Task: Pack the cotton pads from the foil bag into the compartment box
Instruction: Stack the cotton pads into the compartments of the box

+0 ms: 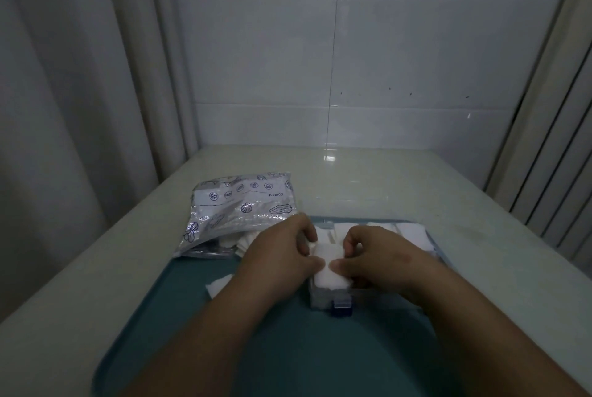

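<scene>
Both hands meet over the box. The left hand (282,252) and the right hand (381,255) each curl fingers and thumb round one stack of pads (326,268), pinching it from either side, with the thumbs almost touching on its near top edge. The pads are white and soft-looking, squarish with rounded corners, and piled into a thick block. The light is too dim to count the layers.

The stack sits between the two hands, right under the fingertips, at the near left end of the box (320,299). I cannot tell whether it is pressed into a compartment or only rests on top. The box is clear plastic, with a blue latch (341,308) on its near wall just below the thumbs. Beyond the right hand's knuckles, the far compartments hold packed pads (413,233), also white.

Beyond and to the left of the left hand lies the bag (240,214). It is silvery and partly clear, printed with dark blue shells, and lies flat with its mouth toward that hand. White bag pads (234,241) show at the mouth, just beside the back of the hand. A loose pad (217,286) lies left of the left wrist, partly hidden by the forearm. Under both forearms is a teal tray (288,348), set on a pale counter (480,252).
</scene>
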Demonstrator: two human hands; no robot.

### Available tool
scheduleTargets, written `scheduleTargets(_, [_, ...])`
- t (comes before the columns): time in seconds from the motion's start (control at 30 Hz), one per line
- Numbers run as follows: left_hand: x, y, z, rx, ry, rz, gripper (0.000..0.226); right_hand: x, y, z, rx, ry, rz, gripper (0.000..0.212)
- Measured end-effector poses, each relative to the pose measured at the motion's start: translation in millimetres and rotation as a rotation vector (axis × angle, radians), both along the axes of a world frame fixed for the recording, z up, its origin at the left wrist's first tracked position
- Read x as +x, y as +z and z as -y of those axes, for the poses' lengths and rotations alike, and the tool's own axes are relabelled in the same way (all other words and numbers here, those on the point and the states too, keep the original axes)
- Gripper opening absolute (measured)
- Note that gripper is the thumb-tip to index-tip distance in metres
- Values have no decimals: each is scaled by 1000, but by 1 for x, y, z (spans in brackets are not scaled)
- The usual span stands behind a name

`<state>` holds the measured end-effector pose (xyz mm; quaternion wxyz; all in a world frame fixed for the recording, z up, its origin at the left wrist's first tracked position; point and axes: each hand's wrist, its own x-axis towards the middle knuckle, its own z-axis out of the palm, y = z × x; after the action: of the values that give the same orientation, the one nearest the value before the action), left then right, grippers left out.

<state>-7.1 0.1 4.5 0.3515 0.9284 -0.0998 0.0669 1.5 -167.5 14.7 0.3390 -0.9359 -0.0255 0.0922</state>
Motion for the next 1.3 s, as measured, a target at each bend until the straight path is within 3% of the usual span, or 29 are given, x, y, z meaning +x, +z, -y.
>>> scheduleTargets(0.07, [-2,1,1,22,-12,13,31,0,0,0,-37,10,20,21])
scheduleTargets(0.3, [-1,1,1,78,0,38,9,0,1,6,72,49,-5,14])
scheduleTargets(0.6, [-2,3,-5,112,-52,-21,40,-3,4,11,322,29,-131,26])
scheduleTargets(0.93, [0,4,-8,98,-53,-51,45,-5,7,12,393,51,-166,33])
scheduleTargets(1.3, [2,-2,-6,184,-99,-74,42,1,0,9,153,60,-69,28])
